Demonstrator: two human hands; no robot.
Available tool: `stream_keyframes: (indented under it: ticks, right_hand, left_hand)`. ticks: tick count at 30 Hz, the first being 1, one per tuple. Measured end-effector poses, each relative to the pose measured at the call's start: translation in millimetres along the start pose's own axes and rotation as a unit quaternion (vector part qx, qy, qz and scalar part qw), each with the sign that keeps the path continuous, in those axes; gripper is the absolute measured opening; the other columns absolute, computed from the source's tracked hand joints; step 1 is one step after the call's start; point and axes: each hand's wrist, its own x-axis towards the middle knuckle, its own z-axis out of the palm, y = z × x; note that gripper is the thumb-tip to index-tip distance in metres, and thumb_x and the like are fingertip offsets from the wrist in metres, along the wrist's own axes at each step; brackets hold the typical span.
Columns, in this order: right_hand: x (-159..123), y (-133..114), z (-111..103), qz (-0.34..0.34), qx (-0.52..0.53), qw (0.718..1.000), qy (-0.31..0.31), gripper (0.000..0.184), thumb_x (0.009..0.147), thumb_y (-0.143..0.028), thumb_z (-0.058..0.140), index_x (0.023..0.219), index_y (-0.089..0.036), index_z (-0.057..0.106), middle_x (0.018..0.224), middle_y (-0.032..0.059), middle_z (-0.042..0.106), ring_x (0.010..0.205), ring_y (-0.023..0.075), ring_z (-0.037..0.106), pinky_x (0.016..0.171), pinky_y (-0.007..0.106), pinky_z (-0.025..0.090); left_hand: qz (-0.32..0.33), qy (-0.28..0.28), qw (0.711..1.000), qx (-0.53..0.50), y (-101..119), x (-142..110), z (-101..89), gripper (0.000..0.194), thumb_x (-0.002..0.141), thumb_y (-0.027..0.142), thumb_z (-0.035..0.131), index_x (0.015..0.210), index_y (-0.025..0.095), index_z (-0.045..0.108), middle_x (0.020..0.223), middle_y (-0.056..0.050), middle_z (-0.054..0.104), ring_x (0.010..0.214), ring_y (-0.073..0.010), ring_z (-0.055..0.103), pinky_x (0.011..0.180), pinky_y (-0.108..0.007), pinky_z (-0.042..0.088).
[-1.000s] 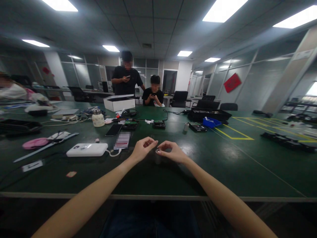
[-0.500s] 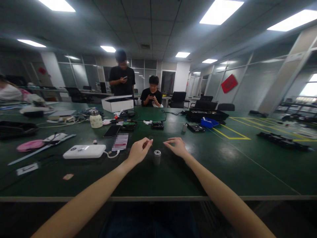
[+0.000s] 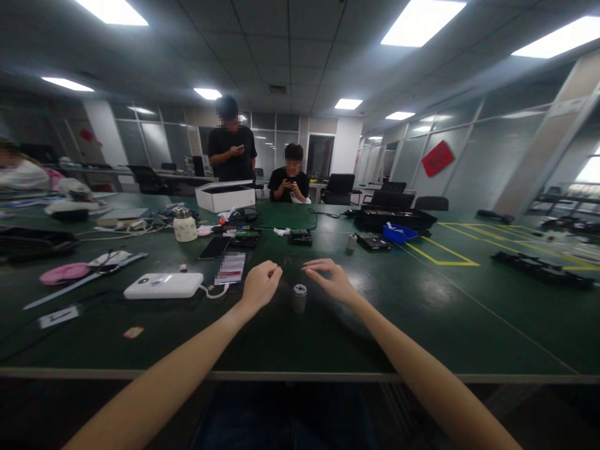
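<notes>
A small grey metal cylinder [image 3: 299, 299], like a little motor, stands upright on the green table between my forearms. Beyond it and to the left, my left hand [image 3: 261, 284] is closed, thumb and fingers drawn together. Whatever its fingertips may hold is too small or hidden to name. My right hand [image 3: 332, 280] hovers to the right of the cylinder with fingers stretched out and nothing visible in them. Neither hand touches the cylinder. Nearest my left hand lies a phone with a lit screen [image 3: 230, 269], joined by a short cable to a white power bank [image 3: 164, 285].
Past my hands lie a dark phone [image 3: 214, 247], circuit boards [image 3: 300, 237], a second metal cylinder [image 3: 351, 241], a hard drive [image 3: 374, 242] and a blue bin [image 3: 399, 233]. A cream bottle [image 3: 184, 225] stands left. Two people with phones are across the table.
My left hand has curled its fingers in more and drawn slightly left. The right hand has shifted a little left, fingers straighter. The whole view has moved slightly; the cylinder still stands upright.
</notes>
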Motion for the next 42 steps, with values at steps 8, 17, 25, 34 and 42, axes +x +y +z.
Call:
stream_keyframes:
  ticks: [8,17,25,34,42]
  right_hand:
    - [-7.9,-14.7,7.4,-0.018,0.031,0.995,-0.088,0.015,0.078,-0.035,0.066,0.084,-0.023,0.072,0.092,0.0031,0.071,0.095,0.0190,0.060,0.089,0.034,0.042]
    - [-8.7,-16.4,10.2,0.049,0.088,0.986,-0.135,0.027,0.071,-0.039,0.070,0.085,-0.015,0.067,0.087,0.0043,0.068,0.085,0.0184,0.062,0.082,0.033,0.045]
    - [-10.5,-24.3,8.8,0.106,0.146,0.966,-0.186,0.041,0.066,-0.044,0.073,0.088,-0.011,0.064,0.082,0.0040,0.064,0.078,0.0162,0.059,0.074,0.031,0.046]
    - [-11.6,-23.7,10.8,0.136,0.150,0.963,-0.179,0.045,0.067,-0.039,0.073,0.101,-0.012,0.061,0.087,0.0043,0.063,0.079,0.0151,0.059,0.075,0.031,0.048]
    - [-12.2,-23.2,11.1,0.139,0.164,0.958,-0.190,0.044,0.068,-0.041,0.072,0.100,-0.012,0.062,0.089,0.0048,0.063,0.081,0.0160,0.059,0.075,0.031,0.048]
  left_hand:
    - [0.005,0.000,0.999,-0.043,1.4,1.0,-1.7,0.032,0.083,0.020,0.040,0.053,0.018,0.052,0.080,-0.002,0.061,0.071,-0.0147,0.056,0.066,-0.026,0.039]
    - [0.046,-0.036,0.989,-0.139,12.1,-2.1,-1.0,0.028,0.085,0.039,0.051,0.073,0.018,0.064,0.071,0.000,0.058,0.061,-0.0120,0.050,0.057,-0.024,0.037]
    - [0.070,-0.125,0.979,-0.145,13.4,-3.3,-0.4,0.018,0.071,0.038,0.069,0.078,0.022,0.074,0.085,-0.003,0.061,0.071,-0.0131,0.054,0.059,-0.023,0.041]
    - [0.021,0.005,0.999,-0.037,-11.4,11.8,5.8,0.024,0.078,0.042,0.061,0.084,0.024,0.074,0.081,-0.004,0.064,0.080,-0.0181,0.057,0.069,-0.029,0.042]
    - [0.000,-0.092,0.993,0.068,-54.2,15.6,18.7,0.017,0.077,0.037,0.062,0.077,0.027,0.075,0.079,-0.004,0.071,0.080,-0.0219,0.056,0.075,-0.034,0.039]
